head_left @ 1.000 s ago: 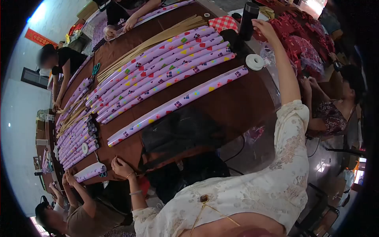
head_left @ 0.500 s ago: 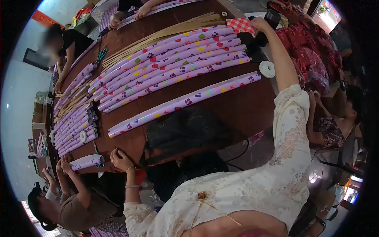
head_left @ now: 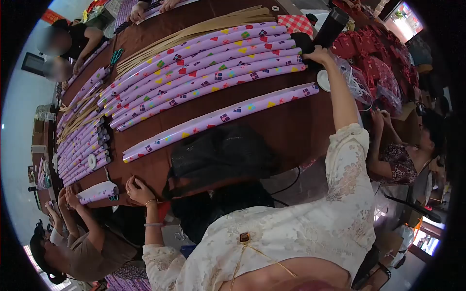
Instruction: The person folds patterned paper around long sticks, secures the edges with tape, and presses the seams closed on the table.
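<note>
My left hand (head_left: 140,191) is at the near table edge, fingers loosely bent and apart, holding nothing visible. My right hand (head_left: 319,55) reaches to the far right, its fingers drawn together beside a dark soft item (head_left: 302,42); what they grip is too small to make out. Just beyond it is a black bottle (head_left: 332,27). One patterned purple roll (head_left: 221,119) lies apart, between my hands. Behind it a row of similar rolls (head_left: 204,70) lies side by side. A black bag (head_left: 223,155) rests on the near side of the brown table (head_left: 296,116).
A white tape roll (head_left: 323,80) lies under my right forearm. Brown strips (head_left: 194,31), green scissors (head_left: 116,56) and a smaller stack of rolls (head_left: 85,155) are on the table. Co-workers' hands are at the left and far edges; another person (head_left: 398,155) sits at the right, by red items (head_left: 359,48).
My right hand has left the top of the black bottle and come down beside the dark item. My left hand stays at the table edge, while the whole view has shifted a little.
</note>
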Motion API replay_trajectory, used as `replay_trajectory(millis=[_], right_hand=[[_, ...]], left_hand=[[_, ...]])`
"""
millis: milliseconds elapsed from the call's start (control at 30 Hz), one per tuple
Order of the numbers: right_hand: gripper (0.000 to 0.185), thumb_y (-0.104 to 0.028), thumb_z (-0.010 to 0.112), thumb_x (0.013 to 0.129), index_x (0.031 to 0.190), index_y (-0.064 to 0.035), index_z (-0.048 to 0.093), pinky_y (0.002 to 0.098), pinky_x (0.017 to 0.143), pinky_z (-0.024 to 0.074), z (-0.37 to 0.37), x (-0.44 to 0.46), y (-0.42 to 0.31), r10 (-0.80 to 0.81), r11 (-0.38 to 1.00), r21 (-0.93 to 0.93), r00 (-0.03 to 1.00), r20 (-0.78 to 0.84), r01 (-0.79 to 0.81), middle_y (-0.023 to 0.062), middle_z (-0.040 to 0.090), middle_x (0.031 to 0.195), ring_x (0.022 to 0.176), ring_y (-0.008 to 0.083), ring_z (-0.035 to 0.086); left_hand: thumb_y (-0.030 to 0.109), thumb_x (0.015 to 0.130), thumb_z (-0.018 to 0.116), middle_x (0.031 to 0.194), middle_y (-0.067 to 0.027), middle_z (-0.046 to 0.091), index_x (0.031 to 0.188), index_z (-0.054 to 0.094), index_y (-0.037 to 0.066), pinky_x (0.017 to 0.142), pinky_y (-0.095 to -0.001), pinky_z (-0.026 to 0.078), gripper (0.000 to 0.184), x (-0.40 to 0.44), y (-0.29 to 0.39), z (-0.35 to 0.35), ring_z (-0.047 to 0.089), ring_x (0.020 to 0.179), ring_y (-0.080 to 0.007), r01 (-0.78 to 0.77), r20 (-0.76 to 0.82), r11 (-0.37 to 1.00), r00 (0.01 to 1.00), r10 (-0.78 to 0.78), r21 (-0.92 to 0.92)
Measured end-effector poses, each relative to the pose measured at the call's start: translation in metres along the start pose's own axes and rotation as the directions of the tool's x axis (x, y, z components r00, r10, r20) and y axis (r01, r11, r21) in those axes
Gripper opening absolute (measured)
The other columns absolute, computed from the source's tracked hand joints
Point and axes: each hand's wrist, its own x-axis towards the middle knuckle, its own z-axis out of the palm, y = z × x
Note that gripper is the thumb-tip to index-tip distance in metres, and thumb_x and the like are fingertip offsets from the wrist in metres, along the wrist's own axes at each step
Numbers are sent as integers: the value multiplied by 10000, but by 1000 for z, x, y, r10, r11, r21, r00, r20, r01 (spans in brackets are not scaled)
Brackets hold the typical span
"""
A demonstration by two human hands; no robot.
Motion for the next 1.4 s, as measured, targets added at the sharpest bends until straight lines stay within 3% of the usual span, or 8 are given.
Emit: replay_trajectory(millis=[100,433,600,667,700,800,900,1400], right_hand=[[1006,-597,674,557,1262,49,362,435,939,354,2,5,-4,40,999,26,985,165,-45,269,376,1257,1155,389,386],[946,-582,683,565,1264,-15,392,466,936,350,29,12,9,68,989,131,998,-12,-66,251,377,1266,1161,388,389],[933,-571,674,575,1269,-17,390,445,947,345,39,16,27,-30,976,212,994,-105,52,242,385,1275,1184,381,365],[799,-485,663,631,1226,1,442,404,917,378,37,7,35,-18,903,393,929,-370,174,233,479,1193,1131,347,441],[799,-485,663,631,1226,1,442,404,917,378,32,-2,38,-16,904,392,928,-373,173,233,479,1193,1131,347,441],[413,-264,595,733,1043,10,593,329,810,438,23,-17,45,159,704,687,903,-398,179,177,624,957,929,272,589],[365,-214,588,766,1067,-8,590,275,794,440,16,-24,60,141,736,640,875,-463,221,134,630,962,909,182,585],[295,-267,563,798,1007,-70,630,294,774,442,-37,1,24,88,673,664,856,-510,326,106,635,956,895,209,594]], left_hand=[[152,834,533,980,-128,573,918,617,29,801,-383,421,171,1,2,-2,530,918,-278,-16,-1,1000,1000,16,18],[244,889,483,1056,-90,547,983,608,73,838,-402,418,232,0,-5,-1,493,984,-270,-12,60,999,998,11,30],[145,827,533,982,-120,583,917,619,26,807,-383,419,172,1,8,-6,530,926,-277,-15,-5,1000,1000,15,5],[145,828,532,982,-119,583,915,620,25,806,-383,420,172,2,10,-7,530,927,-277,-27,-12,1000,1000,27,5],[145,829,531,982,-118,582,913,620,25,805,-383,421,172,1,10,-7,530,927,-277,-36,-15,999,999,37,9],[150,834,527,984,-115,579,914,622,29,803,-382,424,173,1,9,-6,530,927,-275,-18,-5,1000,1000,19,20],[155,839,524,986,-115,577,914,624,31,802,-382,425,176,1,0,-1,531,926,-274,-35,-1,999,999,35,22],[144,825,533,969,-117,578,919,612,35,812,-381,408,165,0,7,-4,524,932,-278,-45,-40,999,998,46,21]])
